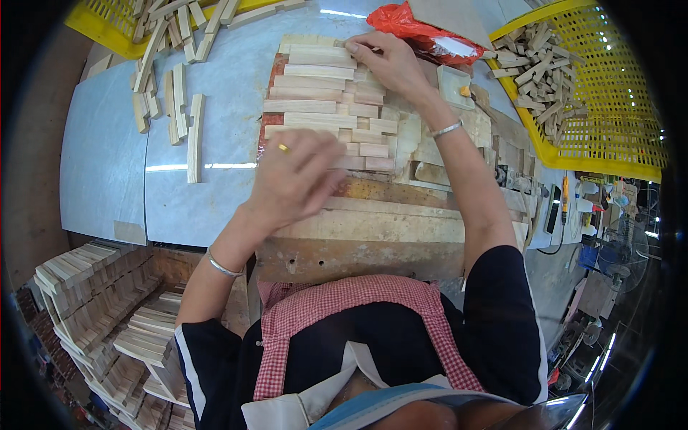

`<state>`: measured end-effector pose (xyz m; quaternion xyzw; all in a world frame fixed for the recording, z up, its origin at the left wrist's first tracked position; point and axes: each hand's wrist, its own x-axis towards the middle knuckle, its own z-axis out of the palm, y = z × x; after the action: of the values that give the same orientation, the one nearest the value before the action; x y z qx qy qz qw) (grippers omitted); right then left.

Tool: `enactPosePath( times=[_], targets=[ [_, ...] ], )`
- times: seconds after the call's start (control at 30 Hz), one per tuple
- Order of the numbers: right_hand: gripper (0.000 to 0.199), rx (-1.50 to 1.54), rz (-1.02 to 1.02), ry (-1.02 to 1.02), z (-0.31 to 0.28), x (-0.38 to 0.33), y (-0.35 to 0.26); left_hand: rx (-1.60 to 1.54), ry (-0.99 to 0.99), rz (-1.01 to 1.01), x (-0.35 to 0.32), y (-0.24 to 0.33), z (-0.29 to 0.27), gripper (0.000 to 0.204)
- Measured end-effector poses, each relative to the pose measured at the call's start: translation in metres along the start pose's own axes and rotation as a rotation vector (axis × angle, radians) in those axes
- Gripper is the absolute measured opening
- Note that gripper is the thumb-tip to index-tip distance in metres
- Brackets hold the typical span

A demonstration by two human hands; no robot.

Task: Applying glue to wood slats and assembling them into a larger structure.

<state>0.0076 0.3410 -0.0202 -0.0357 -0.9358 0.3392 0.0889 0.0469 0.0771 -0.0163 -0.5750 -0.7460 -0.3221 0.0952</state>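
Pale wooden strips lie side by side in rows on a worn wooden board with a reddish surface. Shorter wooden blocks meet their right ends, some set further out than others. My right hand reaches to the far end of the rows, its thumb and fingers closed together at the end of a strip; what is between them is hidden. Over the near left part of the rows is my left hand, with a ring on one finger. Motion smears its fingers, so I cannot tell whether it holds anything.
Yellow plastic baskets stand at the far left and far right, holding wooden pieces. Loose strips lie on the bluish tabletop. A red plastic bag sits behind the board. Stacked wooden pieces stand below left.
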Motion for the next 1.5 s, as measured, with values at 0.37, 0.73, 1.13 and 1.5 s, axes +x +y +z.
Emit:
enactPosePath(
  times=[0.37,0.73,1.13,1.5],
  targets=[
    [0.064,0.673,0.077,0.298,0.017,-0.032,-0.018,-0.730,0.163,-0.647,0.042,-0.072,0.005,0.096],
    [0.073,0.636,0.079,0.293,0.021,-0.031,-0.030,-0.651,0.217,-0.722,0.045,-0.064,0.005,0.094],
    [0.082,0.013,-0.036,0.040,-0.027,-0.146,-0.021,-0.332,-0.004,-0.553,-0.031,-0.050,-0.014,0.112],
    [0.095,-0.439,-0.085,-0.035,0.018,-0.162,-0.047,-0.192,-0.082,-0.544,-0.028,-0.038,0.001,0.126]
  ],
)
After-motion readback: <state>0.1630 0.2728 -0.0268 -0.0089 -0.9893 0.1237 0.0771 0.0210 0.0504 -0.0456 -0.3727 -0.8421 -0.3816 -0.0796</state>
